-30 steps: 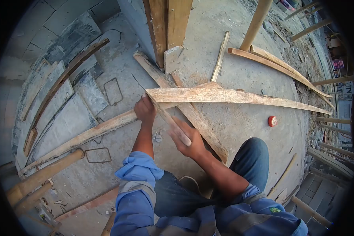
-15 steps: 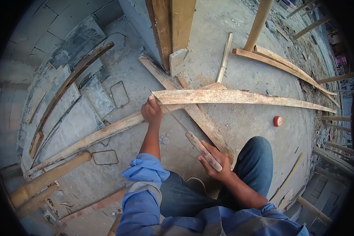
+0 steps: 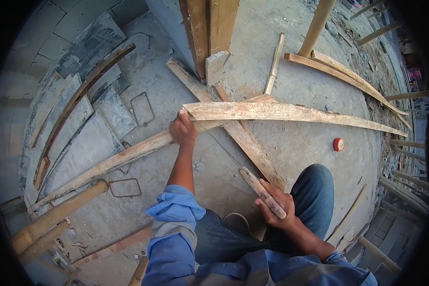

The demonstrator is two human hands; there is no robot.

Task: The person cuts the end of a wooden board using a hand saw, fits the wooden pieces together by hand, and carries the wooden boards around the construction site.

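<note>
Apparently to steady it, the left hand (image 3: 183,129) grips one end of the plank (image 3: 271,112) resting over crossed timbers (image 3: 260,155), while the right hand (image 3: 280,206) clasps the handsaw (image 3: 225,152) by its handle (image 3: 263,193), angling the blade against that end.

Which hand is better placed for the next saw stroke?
Probably the right hand: it grips the handsaw by its handle, and the blade reaches the plank's end. The left hand is at that end, apparently steadying it.

Head cam, wide view, faces fwd/down to floor (image 3: 257,62).
</note>
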